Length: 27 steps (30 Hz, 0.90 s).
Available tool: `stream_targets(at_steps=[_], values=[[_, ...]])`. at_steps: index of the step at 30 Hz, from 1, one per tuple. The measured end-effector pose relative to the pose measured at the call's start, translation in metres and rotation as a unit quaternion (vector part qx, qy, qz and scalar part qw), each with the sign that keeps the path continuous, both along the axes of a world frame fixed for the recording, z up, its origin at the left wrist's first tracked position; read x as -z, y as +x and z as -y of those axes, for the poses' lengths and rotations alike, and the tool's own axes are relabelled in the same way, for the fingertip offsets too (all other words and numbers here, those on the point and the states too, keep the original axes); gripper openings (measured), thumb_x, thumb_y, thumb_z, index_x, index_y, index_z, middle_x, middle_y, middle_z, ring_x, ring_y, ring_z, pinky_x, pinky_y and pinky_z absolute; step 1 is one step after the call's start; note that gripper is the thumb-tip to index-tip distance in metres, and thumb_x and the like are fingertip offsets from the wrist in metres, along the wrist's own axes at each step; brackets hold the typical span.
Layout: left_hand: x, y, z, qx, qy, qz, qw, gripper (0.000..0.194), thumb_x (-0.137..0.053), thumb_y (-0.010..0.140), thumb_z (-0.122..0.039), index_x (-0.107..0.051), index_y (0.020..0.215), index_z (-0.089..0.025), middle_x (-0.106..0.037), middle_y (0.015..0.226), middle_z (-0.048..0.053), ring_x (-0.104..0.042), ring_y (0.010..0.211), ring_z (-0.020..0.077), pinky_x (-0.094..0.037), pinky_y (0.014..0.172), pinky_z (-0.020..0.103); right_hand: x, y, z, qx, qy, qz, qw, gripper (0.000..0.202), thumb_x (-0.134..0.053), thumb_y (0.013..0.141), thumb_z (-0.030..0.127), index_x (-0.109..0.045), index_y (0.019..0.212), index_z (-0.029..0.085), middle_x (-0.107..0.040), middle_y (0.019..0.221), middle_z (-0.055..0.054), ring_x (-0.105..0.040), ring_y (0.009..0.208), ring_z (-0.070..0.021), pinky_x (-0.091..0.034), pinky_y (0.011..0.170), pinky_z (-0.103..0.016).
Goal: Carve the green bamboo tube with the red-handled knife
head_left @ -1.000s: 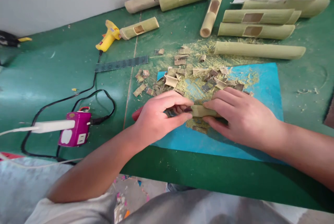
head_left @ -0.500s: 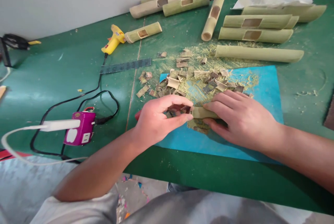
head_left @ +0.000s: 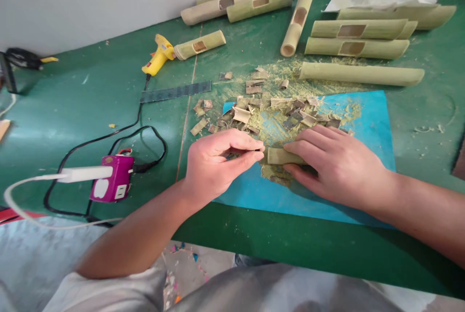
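My right hand (head_left: 336, 171) is closed over a short pale-green bamboo tube (head_left: 280, 156) and steadies it on the blue sheet (head_left: 308, 205). The tube's left end sticks out past my thumb and fingertips; its rest is hidden under the palm. Just left of that end, and apart from it, my left hand (head_left: 221, 164) pinches thumb against fingers. A thin dark edge shows between the tips, too small to name. Curled brown and grey scraps (head_left: 241, 115), like worn sandpaper, lie beyond both hands amid greenish bamboo dust (head_left: 272, 123).
Cut bamboo tubes with rectangular openings (head_left: 356, 48) lie at the back right, others (head_left: 259, 7) along the wall. A yellow glue gun (head_left: 159, 55) rests against a short bamboo piece (head_left: 199, 45). A dark strip (head_left: 176, 92) crosses its cord, which leads toward a purple power adapter (head_left: 112, 179).
My left hand has drawn back slightly to the left, leaving a gap at the tube's end, and its fingers have come closer together. My right hand keeps its hold.
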State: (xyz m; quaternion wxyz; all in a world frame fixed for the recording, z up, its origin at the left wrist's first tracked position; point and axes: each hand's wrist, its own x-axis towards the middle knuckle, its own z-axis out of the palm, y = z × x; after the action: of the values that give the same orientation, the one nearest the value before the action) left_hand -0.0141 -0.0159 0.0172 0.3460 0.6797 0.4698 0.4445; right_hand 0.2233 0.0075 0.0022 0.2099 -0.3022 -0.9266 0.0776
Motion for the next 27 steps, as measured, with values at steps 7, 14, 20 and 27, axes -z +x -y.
stream_targets(at_steps=[7, 14, 20, 27], values=[[0.0019, -0.0012, 0.0041, -0.006, -0.002, -0.003, 1.000, 0.009, -0.076, 0.084, -0.012, -0.078, 0.090, -0.018, -0.080, 0.090, 0.003, -0.076, 0.078, 0.0147, -0.065, 0.068, 0.023, -0.0003, -0.0003, -0.0002, 0.002, 0.005, -0.001, 1.000, 0.019, -0.059, 0.094, 0.025, -0.071, 0.098, 0.011, -0.067, 0.083, -0.008, -0.063, 0.078, -0.0236, -0.045, 0.067, -0.036], [-0.0019, -0.0004, 0.0078, -0.003, 0.012, -0.018, 1.000, 0.006, -0.073, 0.087, -0.012, -0.075, 0.088, -0.017, -0.078, 0.083, 0.001, -0.074, 0.067, 0.0113, -0.062, 0.060, 0.020, 0.0000, -0.0004, -0.0003, -0.001, 0.007, -0.006, 1.000, 0.019, -0.058, 0.094, 0.025, -0.070, 0.099, 0.011, -0.067, 0.083, -0.008, -0.063, 0.078, -0.0239, -0.045, 0.067, -0.037], [-0.0025, -0.0003, 0.0060, -0.020, 0.015, -0.043, 0.999, 0.003, -0.072, 0.088, -0.015, -0.074, 0.089, -0.017, -0.076, 0.078, 0.000, -0.074, 0.063, 0.0108, -0.060, 0.057, 0.018, 0.0001, -0.0005, 0.0000, 0.001, 0.008, -0.005, 1.000, 0.019, -0.059, 0.093, 0.024, -0.071, 0.098, 0.011, -0.067, 0.083, -0.008, -0.063, 0.078, -0.0241, -0.045, 0.066, -0.037], [0.0016, 0.0049, -0.0003, -0.023, -0.063, -0.051, 0.996, 0.029, -0.076, 0.084, -0.015, -0.074, 0.112, -0.019, -0.079, 0.082, -0.001, -0.073, 0.065, 0.0096, -0.062, 0.065, 0.016, -0.0014, 0.0001, 0.0001, 0.003, 0.003, 0.011, 1.000, 0.020, -0.058, 0.094, 0.027, -0.071, 0.096, 0.012, -0.066, 0.083, -0.007, -0.062, 0.077, -0.0232, -0.044, 0.067, -0.036]])
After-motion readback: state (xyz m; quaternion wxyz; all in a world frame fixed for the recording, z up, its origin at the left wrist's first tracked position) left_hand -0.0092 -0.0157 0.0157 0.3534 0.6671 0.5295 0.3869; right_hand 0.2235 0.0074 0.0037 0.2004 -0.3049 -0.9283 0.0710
